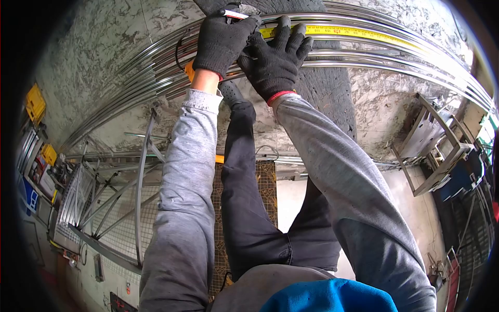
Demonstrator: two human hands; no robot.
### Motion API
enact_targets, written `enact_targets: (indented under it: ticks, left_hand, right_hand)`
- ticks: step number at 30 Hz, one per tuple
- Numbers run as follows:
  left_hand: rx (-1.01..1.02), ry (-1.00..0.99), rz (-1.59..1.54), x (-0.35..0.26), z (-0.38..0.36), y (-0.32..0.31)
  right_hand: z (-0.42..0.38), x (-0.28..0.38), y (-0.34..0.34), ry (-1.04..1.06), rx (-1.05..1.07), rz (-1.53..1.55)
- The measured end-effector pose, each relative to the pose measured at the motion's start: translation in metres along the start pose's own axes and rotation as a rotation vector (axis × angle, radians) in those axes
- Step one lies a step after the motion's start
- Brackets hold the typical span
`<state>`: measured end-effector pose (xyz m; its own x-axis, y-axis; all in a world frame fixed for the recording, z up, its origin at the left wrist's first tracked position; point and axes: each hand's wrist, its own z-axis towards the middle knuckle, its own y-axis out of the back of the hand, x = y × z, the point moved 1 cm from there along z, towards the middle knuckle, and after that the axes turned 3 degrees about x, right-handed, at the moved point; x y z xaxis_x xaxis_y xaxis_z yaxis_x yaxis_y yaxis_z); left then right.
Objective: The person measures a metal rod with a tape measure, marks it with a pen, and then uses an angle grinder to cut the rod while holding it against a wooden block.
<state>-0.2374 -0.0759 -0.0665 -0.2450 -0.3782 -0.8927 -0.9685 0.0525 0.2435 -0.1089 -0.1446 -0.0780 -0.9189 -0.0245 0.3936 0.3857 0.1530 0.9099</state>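
My left hand (221,44), in a dark knit glove, is closed around a white and red pen-like marker (235,15) above the metal tubes. My right hand (275,65), gloved the same way, lies with fingers spread over a yellow tape measure blade (358,33). The blade runs to the right along a bundle of shiny metal tubes (332,60). Just below my left wrist shows an orange object (189,70) with a black cord loop; the hand hides part of it.
A dark, worn plank (330,99) lies under the tubes. Metal frames stand on the left (140,192) and a bracket-like metal frame (436,145) on the right. Yellow cases (35,104) sit at the far left. A patterned mat (267,192) lies near my legs.
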Motion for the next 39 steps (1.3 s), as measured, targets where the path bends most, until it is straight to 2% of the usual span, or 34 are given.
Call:
enact_targets:
  ticks: [8,14,16,20,22,23,25,26,27,29,31,32,33,35,39]
  left_hand:
    - [0.063,-0.047,-0.019,0.000,0.002,0.004]
    - [0.074,0.016,-0.069,-0.004,0.001,0.004]
    - [0.088,-0.067,-0.022,-0.008,0.000,0.005]
    - [0.103,-0.056,0.023,-0.001,-0.003,0.012]
    - [-0.256,0.205,-0.238,0.021,-0.008,0.034]
    - [-0.340,0.209,-0.336,0.023,-0.010,0.046]
    - [-0.398,0.080,-0.352,-0.013,-0.031,0.073]
    - [-0.419,0.025,-0.245,-0.027,-0.043,0.084]
    - [-0.440,-0.027,0.081,-0.039,-0.055,0.086]
    - [-0.377,-0.127,0.679,-0.026,-0.067,0.100]
    - [-0.218,-0.021,0.930,-0.018,-0.079,0.088]
    - [-0.161,-0.186,0.962,-0.013,-0.082,0.076]
    - [-0.124,-0.228,1.074,-0.012,-0.080,0.066]
    - [-0.026,0.057,1.076,-0.007,-0.076,0.056]
    - [-0.033,0.029,1.127,-0.010,-0.061,0.037]
  right_hand:
    - [0.001,0.000,-0.002,0.004,-0.018,-0.010]
    - [0.000,-0.002,-0.005,0.011,-0.035,-0.002]
    - [0.001,-0.001,-0.003,0.007,-0.036,-0.016]
    - [0.000,0.002,0.000,-0.016,0.006,-0.019]
    - [0.001,0.005,0.004,-0.036,-0.001,-0.014]
    - [0.001,0.004,0.006,-0.026,-0.003,0.023]
    - [0.000,0.002,0.009,-0.026,-0.004,0.060]
    - [-0.001,0.002,0.008,-0.018,-0.004,0.065]
    - [0.000,0.001,0.007,-0.010,-0.006,0.071]
    - [-0.002,-0.003,0.005,-0.012,-0.020,0.092]
    - [-0.001,-0.004,0.005,-0.015,-0.034,0.109]
    - [-0.001,-0.004,0.005,-0.017,-0.040,0.122]
    - [-0.002,-0.004,0.005,-0.019,-0.043,0.135]
    - [-0.002,-0.003,0.004,-0.021,-0.054,0.147]
    - [-0.003,-0.005,0.003,-0.013,-0.069,0.157]
